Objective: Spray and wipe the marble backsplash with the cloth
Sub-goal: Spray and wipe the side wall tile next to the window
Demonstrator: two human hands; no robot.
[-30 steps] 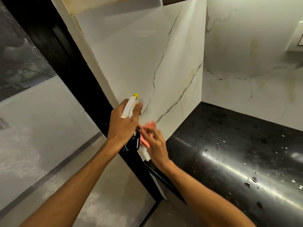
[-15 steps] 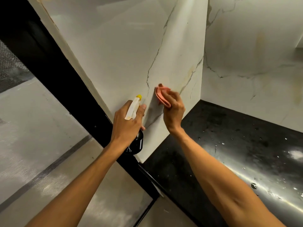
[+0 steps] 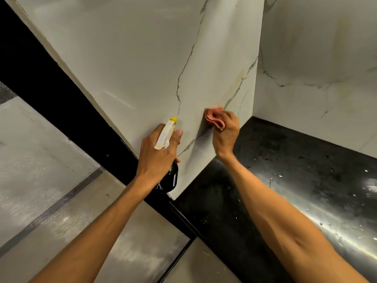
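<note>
While cloth (image 3: 214, 119) presses the backsplash (image 3: 142, 58), a black counter (image 3: 295, 172) meets its base.

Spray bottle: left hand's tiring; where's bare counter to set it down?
Free: the glossy black countertop between the right forearm and the white marble back wall, only droplets. Crowded: the side marble panel, where the right hand presses the pink cloth.

Left grip (image 3: 157, 152) and right grip (image 3: 225, 133) raised forward side by side, both curled tightly closed.
</note>
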